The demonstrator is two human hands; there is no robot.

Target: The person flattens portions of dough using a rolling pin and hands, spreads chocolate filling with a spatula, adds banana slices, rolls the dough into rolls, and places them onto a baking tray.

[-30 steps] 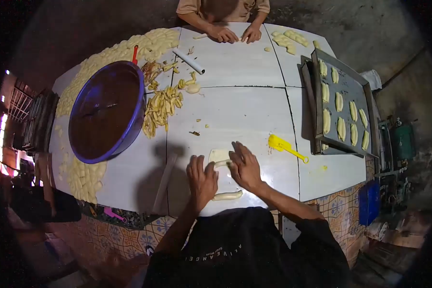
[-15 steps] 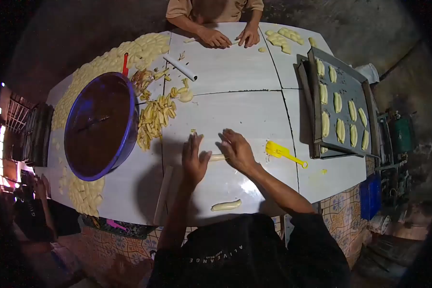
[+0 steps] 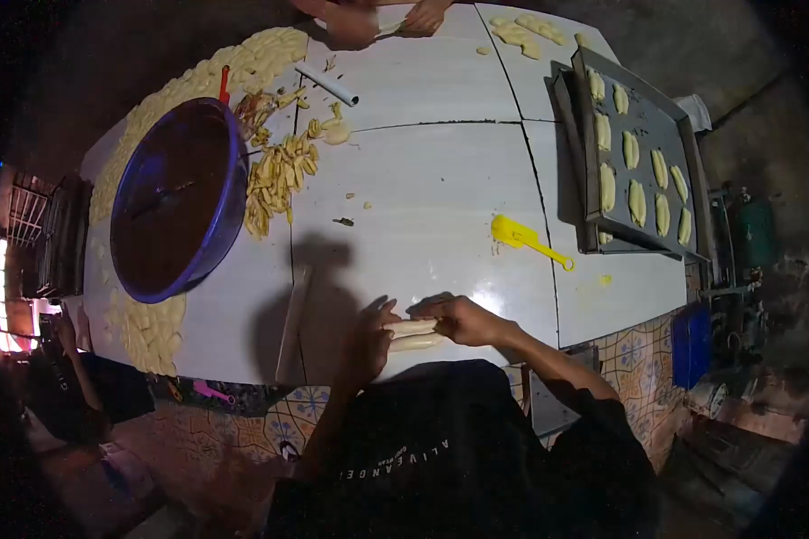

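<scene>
Two pale dough rolls lie side by side at the near edge of the table, close to my body. The upper dough roll has its left end in the fingers of my left hand and its right end in the fingers of my right hand. Right below it, touching or nearly so, is the second dough roll. Both hands are closed, with the fingertips partly hidden by the dough and shadow.
A yellow scraper lies to the right, beyond which a tray holds several dough rolls. At left are a blue basin of brown filling, banana pieces and many dough pieces. Across the table, a co-worker's hands handle dough.
Both my hands have drawn back toward my body, bringing the dough roll from mid-table to beside the other roll. The flat palms have become closed fingers. The view has tilted downward.
</scene>
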